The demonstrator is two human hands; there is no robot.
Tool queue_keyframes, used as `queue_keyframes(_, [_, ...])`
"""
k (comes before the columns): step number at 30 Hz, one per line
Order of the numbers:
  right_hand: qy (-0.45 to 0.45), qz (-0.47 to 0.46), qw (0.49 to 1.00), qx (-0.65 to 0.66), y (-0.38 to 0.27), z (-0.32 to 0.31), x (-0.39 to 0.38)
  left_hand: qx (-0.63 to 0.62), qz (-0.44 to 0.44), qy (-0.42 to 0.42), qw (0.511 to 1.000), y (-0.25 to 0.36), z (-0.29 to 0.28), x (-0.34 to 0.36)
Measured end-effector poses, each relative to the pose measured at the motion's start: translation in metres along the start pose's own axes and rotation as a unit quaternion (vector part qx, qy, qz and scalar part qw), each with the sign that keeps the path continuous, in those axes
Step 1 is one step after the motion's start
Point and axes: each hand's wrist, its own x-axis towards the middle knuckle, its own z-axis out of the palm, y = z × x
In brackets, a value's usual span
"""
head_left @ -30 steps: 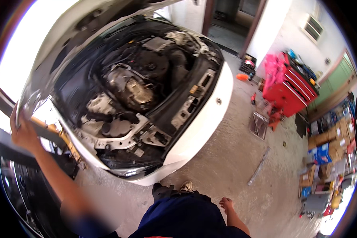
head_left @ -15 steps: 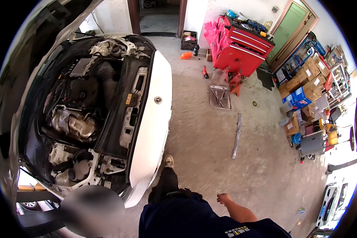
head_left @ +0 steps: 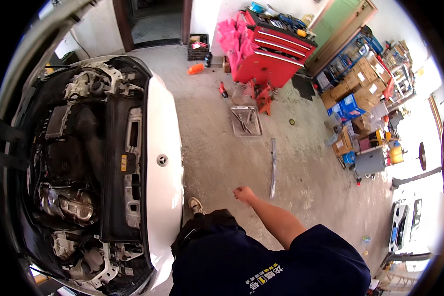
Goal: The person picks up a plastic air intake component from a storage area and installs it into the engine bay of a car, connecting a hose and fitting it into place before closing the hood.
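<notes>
My right arm reaches forward over the concrete floor, the right hand (head_left: 242,194) loosely closed with the fingers curled and nothing visible in it. My left hand is out of view. To my left is a white car (head_left: 164,197) with its hood (head_left: 44,37) raised and the engine bay (head_left: 69,153) exposed. My shoe (head_left: 196,205) stands close to the car's front edge. Nearest to the right hand on the floor lies a long, thin, clear plastic-looking strip (head_left: 273,167).
Ahead, a metal tray (head_left: 246,121) of hand tools sits by red jack stands (head_left: 264,100) and a red tool cabinet (head_left: 269,69). An orange object (head_left: 196,68) and a black crate (head_left: 198,47) are near the doorway. Cardboard boxes (head_left: 365,81) pile up at right.
My right arm has swung forward and is more extended. The view has shifted, so the car sits further left and the tool cabinet has moved left too.
</notes>
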Motion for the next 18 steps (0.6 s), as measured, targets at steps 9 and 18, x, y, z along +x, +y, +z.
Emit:
queue_keyframes(9, [0.033, -0.07, 0.98, -0.181, -0.104, -0.053, 0.055, -0.137, -0.221, -0.288, 0.922, 0.115, 0.082, -0.183])
queue_keyframes(18, [0.005, 0.004, 0.996, -0.093, -0.118, -0.142, 0.133, -0.178, -0.629, -0.267, 0.708, 0.349, 0.236, -0.173])
